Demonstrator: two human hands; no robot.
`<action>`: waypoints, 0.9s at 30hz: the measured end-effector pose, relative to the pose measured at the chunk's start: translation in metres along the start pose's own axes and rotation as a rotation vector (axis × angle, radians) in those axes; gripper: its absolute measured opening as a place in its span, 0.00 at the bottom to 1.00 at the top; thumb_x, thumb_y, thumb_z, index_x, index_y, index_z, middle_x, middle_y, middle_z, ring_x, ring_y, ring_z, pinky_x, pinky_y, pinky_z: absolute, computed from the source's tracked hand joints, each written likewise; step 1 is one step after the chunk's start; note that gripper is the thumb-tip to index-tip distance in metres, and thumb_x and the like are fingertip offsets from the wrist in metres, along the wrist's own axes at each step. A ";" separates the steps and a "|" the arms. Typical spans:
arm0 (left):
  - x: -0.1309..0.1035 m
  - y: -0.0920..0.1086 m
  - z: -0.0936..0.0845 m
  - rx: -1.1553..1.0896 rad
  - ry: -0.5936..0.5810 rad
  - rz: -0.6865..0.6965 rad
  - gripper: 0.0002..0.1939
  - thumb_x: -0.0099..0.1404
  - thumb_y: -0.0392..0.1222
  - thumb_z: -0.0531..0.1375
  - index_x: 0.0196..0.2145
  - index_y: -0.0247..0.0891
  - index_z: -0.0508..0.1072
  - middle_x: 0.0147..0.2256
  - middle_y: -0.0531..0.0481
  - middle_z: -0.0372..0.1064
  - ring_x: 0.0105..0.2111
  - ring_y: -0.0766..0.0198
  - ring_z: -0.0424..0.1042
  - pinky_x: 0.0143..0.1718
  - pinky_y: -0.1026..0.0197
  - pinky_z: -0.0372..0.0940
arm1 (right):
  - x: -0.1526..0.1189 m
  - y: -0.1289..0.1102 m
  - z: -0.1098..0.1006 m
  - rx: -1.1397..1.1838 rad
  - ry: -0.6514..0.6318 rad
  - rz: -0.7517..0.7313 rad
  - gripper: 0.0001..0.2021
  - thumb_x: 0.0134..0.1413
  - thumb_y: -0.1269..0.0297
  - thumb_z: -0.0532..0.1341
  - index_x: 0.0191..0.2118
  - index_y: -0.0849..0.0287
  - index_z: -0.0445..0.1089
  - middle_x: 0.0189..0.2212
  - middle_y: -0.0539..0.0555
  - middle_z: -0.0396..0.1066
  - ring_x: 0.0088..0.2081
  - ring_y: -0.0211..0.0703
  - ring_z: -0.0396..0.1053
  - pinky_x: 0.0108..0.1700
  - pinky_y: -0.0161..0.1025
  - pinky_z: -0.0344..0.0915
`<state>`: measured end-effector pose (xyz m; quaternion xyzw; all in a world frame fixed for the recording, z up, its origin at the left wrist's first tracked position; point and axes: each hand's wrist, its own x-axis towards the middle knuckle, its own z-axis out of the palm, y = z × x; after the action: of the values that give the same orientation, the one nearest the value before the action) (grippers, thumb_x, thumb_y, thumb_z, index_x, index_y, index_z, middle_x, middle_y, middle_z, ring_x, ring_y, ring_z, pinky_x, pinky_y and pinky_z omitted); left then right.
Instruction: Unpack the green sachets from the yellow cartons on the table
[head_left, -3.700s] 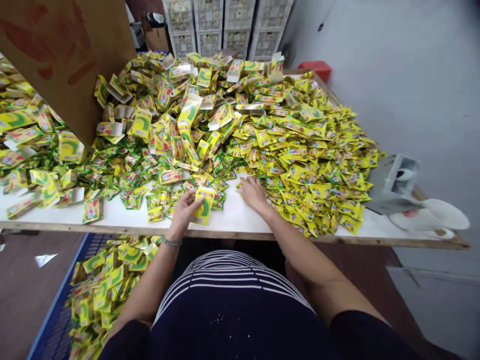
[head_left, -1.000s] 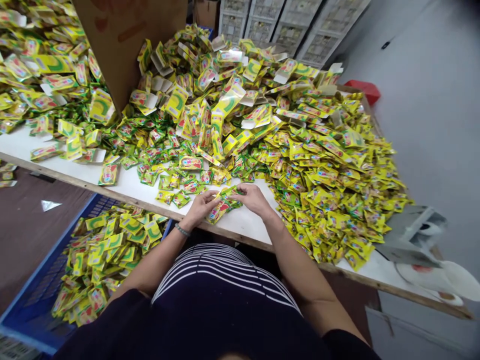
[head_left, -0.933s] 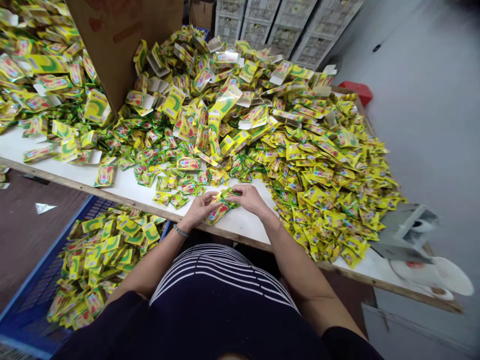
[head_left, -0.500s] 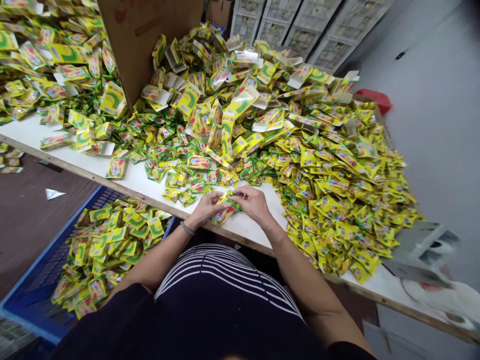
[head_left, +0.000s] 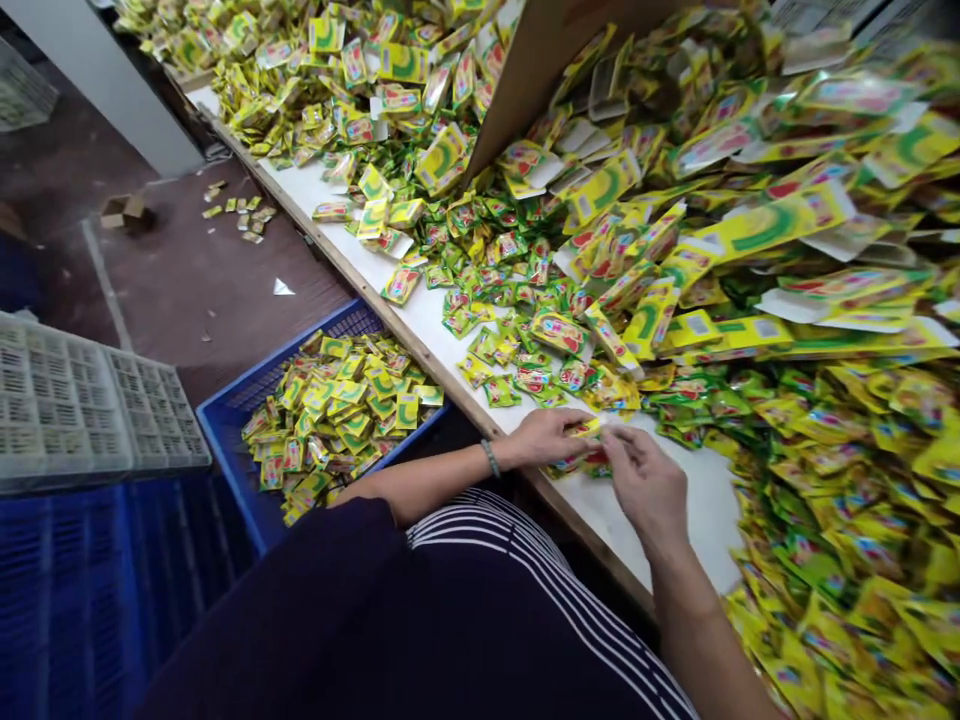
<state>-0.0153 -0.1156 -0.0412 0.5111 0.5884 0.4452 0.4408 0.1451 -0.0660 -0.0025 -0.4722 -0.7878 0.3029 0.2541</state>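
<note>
My left hand is closed around a small yellow carton near the table's front edge. My right hand pinches at the carton's right end; whatever lies between those fingertips is mostly hidden. Part of a colourful packet shows beneath my left hand, on the white tabletop. Small green sachets lie loose just beyond my hands. Behind them a flat yellow carton rests on more sachets.
Heaped cartons fill the back, and yellow sachets pile up at right. A cardboard divider stands among them. Below the table's left edge, a blue crate holds filled-looking cartons. White crates are stacked further left.
The view has swung left, bringing the floor and white crates into sight. Both hands remain together at the table edge, and the yellow carton now sits more within my left fingers.
</note>
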 end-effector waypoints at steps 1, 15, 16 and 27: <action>-0.002 0.000 0.000 -0.014 0.036 -0.003 0.25 0.61 0.51 0.64 0.53 0.37 0.72 0.35 0.50 0.72 0.32 0.64 0.67 0.35 0.63 0.61 | -0.003 0.001 0.001 0.028 0.108 0.019 0.19 0.57 0.45 0.59 0.41 0.56 0.75 0.37 0.57 0.78 0.36 0.48 0.74 0.39 0.43 0.69; -0.006 0.003 -0.016 -0.134 -0.018 0.038 0.19 0.60 0.51 0.65 0.45 0.38 0.73 0.28 0.54 0.64 0.28 0.65 0.63 0.32 0.63 0.59 | -0.019 0.023 0.025 0.458 0.077 0.199 0.24 0.45 0.44 0.67 0.43 0.58 0.77 0.35 0.55 0.76 0.37 0.45 0.73 0.43 0.46 0.72; -0.006 0.005 -0.019 -0.123 -0.020 0.046 0.18 0.60 0.51 0.65 0.44 0.38 0.74 0.29 0.53 0.65 0.28 0.65 0.64 0.32 0.63 0.59 | -0.018 0.021 0.025 0.457 0.082 0.185 0.24 0.46 0.43 0.66 0.42 0.57 0.77 0.34 0.54 0.76 0.37 0.45 0.72 0.42 0.46 0.72; 0.004 0.005 -0.020 -0.362 -0.127 -0.066 0.24 0.56 0.50 0.68 0.44 0.40 0.64 0.28 0.55 0.70 0.27 0.67 0.70 0.31 0.66 0.61 | 0.005 0.007 0.004 0.303 -0.016 0.030 0.13 0.55 0.54 0.63 0.42 0.55 0.77 0.38 0.55 0.79 0.38 0.46 0.74 0.46 0.44 0.69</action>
<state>-0.0336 -0.1122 -0.0320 0.4309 0.4865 0.4958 0.5760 0.1450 -0.0600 -0.0098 -0.4376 -0.7281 0.4258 0.3116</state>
